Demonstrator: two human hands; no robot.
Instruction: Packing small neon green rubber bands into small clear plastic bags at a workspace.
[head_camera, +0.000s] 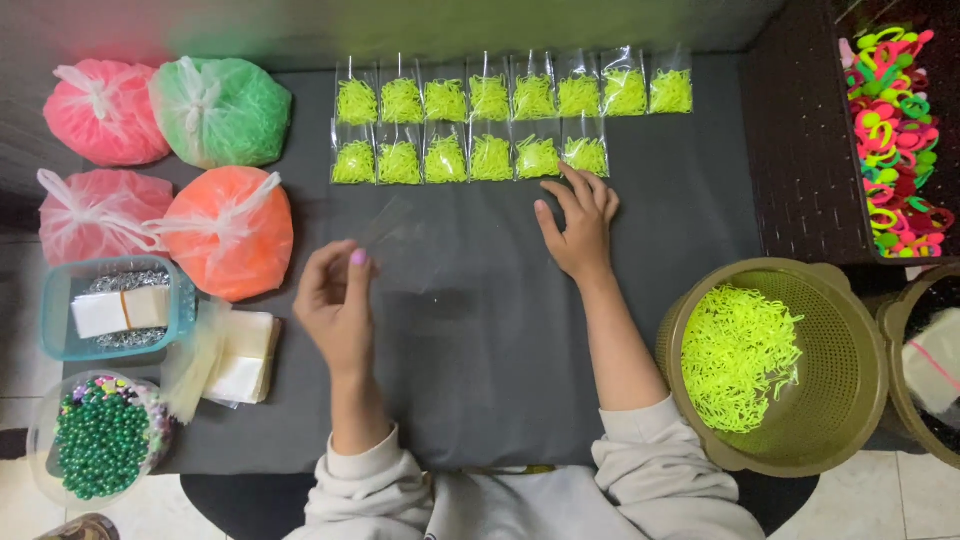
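Your left hand (338, 305) is raised above the dark table (480, 340), thumb and fingers pinched on an empty clear plastic bag (392, 232) that hangs out to the right of it. Your right hand (578, 225) lies flat and spread on the table, holding nothing, its fingertips touching the last filled bag (585, 152) in the lower row of small clear bags stuffed with neon yellow bands. A second, longer row (515, 95) lies just beyond it. To your right stands an olive basket (845, 340) holding loose yellow bands (738, 350). A stack of empty bags (240, 355) lies near your left hand, beside an orange tied sack (230, 230).
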